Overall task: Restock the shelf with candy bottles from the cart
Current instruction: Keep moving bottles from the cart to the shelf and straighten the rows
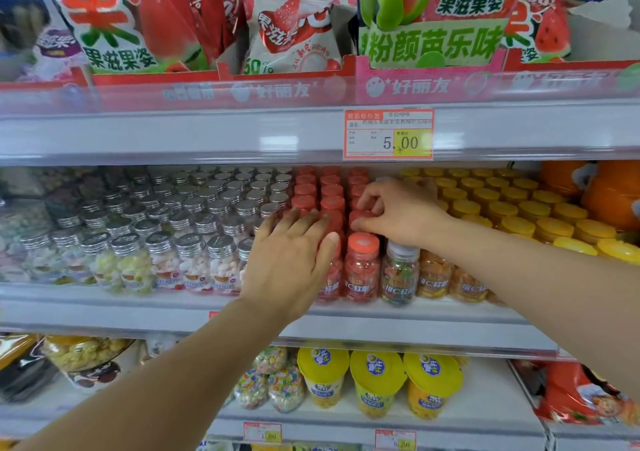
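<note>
The left hand [291,256] lies flat against the front red bottles [362,267] on the middle shelf [138,308], its fingers straight and close together and the thumb out to the side. The right hand [398,213] reaches over the row behind, fingers and thumb curled round one red cap [360,216]. Silver-capped bottles [180,222] stand to the left and yellow-capped bottles [519,208] to the right.

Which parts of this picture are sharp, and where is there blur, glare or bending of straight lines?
Head view: the price tag and the red-lidded bottle near the middle are fairly sharp; the left edge is blurred; the shelf rail bows from the wide lens; the silver lids carry soft glare; light is even, no hard shadows.
</note>
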